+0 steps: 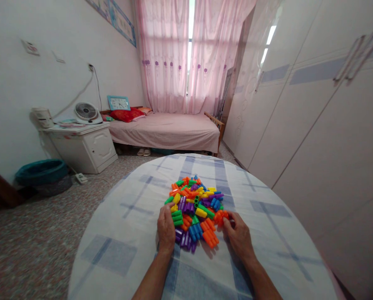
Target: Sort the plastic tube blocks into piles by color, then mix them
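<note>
A heap of small plastic tube-shaped building pieces (195, 208) in orange, green, purple, blue and yellow lies in the middle of a round table (127, 246) covered with a white and blue checked cloth. My left hand (166, 228) rests at the heap's near left edge, fingers curled against green and purple pieces. My right hand (239, 234) sits at the near right edge, fingertips pinching an orange piece (221, 216).
A tall white wardrobe (314, 116) lines the right side. Beyond the table stand a bed with pink cover (167, 129), pink curtains (189, 54), a white bedside cabinet (86, 146) carrying a small fan (86, 112), and a teal basin (41, 171) on the floor.
</note>
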Demonstrator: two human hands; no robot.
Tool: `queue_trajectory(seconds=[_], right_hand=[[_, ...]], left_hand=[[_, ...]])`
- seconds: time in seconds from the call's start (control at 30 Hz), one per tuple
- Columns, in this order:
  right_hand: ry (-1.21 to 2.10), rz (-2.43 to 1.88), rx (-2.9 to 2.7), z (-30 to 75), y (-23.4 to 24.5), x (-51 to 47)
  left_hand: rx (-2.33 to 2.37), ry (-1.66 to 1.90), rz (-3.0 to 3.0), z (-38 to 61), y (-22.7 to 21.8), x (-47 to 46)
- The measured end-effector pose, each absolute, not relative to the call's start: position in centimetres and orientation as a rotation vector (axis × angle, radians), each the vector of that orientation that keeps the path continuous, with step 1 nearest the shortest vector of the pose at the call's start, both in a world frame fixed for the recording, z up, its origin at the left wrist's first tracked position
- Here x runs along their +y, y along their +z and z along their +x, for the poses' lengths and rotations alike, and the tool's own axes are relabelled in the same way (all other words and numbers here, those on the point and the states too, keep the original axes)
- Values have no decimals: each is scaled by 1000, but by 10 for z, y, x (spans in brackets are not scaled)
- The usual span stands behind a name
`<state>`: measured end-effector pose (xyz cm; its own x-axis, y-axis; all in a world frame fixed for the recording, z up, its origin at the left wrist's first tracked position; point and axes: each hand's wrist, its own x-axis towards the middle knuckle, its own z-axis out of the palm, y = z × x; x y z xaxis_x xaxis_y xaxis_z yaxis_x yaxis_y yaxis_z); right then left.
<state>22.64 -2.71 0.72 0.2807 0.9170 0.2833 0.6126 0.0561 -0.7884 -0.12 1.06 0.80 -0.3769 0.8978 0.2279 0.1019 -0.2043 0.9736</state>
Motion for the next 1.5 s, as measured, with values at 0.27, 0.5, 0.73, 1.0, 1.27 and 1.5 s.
queue_trajectory(seconds=[0.27, 0.5, 0.73, 1.0, 1.27, 1.5], right_hand=[[432, -1637, -1420, 225, 9, -28], [361, -1639, -1467, 226, 6, -26], [320, -1618, -1514, 227, 4, -26], [339, -1612, -1544, 229, 1, -25], [324, -1631, -1504, 225, 2, -26], [353, -1648, -1490, 225, 4, -27]], left_hand=[[1441, 1640, 1217, -1, 7, 10], [1428, 1653, 1208, 0, 8, 10], [1432, 1657, 1235, -1, 7, 10], [1446, 1635, 1230, -1, 6, 11], [1449, 1619, 1232, -1, 7, 10], [1455, 1600, 1205, -1, 7, 12]])
